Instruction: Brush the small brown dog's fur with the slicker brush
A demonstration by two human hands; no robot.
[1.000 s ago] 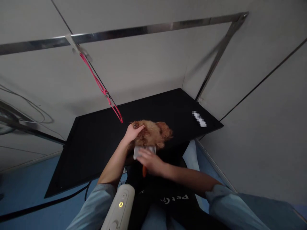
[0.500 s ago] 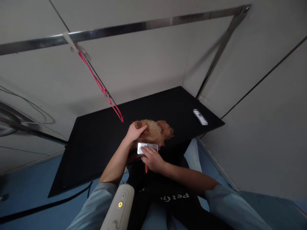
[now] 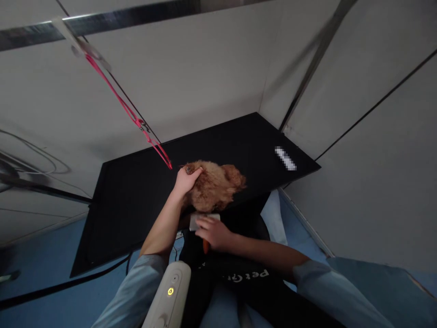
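Left hand (image 3: 185, 183) clasps one end of the curly brown dog (image 3: 213, 187), thumb pressed into its fur, while the right hand (image 3: 216, 233) holds a pale-headed brush (image 3: 205, 247) with an orange handle, close to the dog on the wearer's side; whether bristles meet coat is hidden. Brushing looks like the step in hand, and another stroke would call for laying the brush to the fur with the left hand steadying the body. Beneath the dog, which is by its near edge, spreads a black table (image 3: 235, 137). Left of and beyond the dog, a pink loop (image 3: 131, 112) hangs from a metal bar (image 3: 136, 17); behind the dog rises a grey wall (image 3: 211, 68).
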